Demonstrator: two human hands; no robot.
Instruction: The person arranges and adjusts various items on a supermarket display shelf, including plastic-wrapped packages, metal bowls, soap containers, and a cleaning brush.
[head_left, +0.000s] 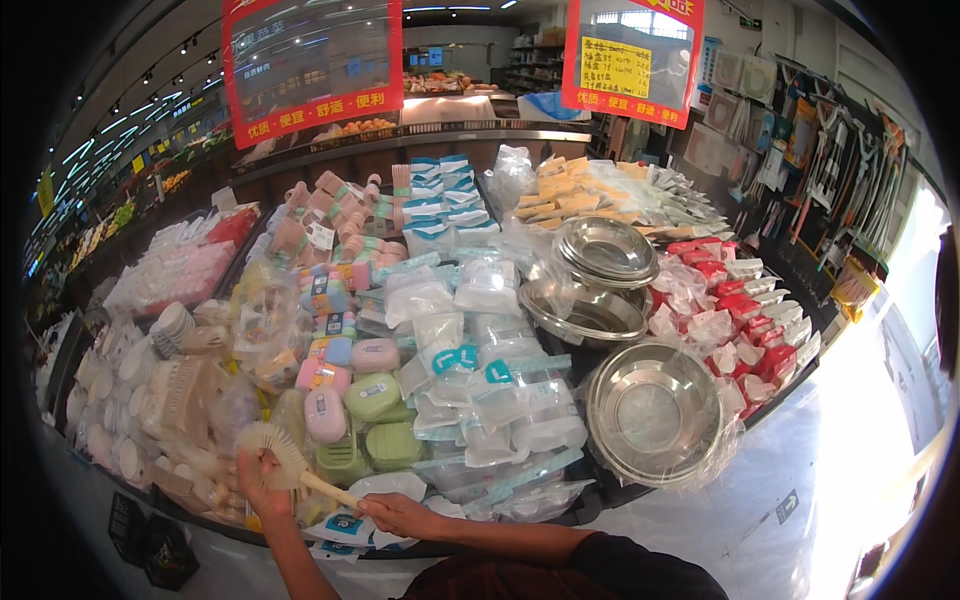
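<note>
A round toilet-type brush with pale bristles (276, 450) and a light handle is held over the near edge of the display. My right hand (397, 515) grips the handle's end. My left hand (264, 480) is raised at the bristle head, its fingers spread against or just behind the bristles; firm contact cannot be told. Beyond the brush lie green plastic soap boxes (394, 445) and a pink soap box (325, 414). Clear bags with teal print (487, 397) fill the middle of the display. White packets with blue labels (345, 525) lie below the handle.
Stacked stainless steel basins (654, 412) stand at the right, beside red and white packets (757, 330). Paper cups and bowls (135, 405) fill the left side. Two red-framed signs (315, 120) (630, 105) hang above. Dark crates (161, 544) rest on the floor at lower left.
</note>
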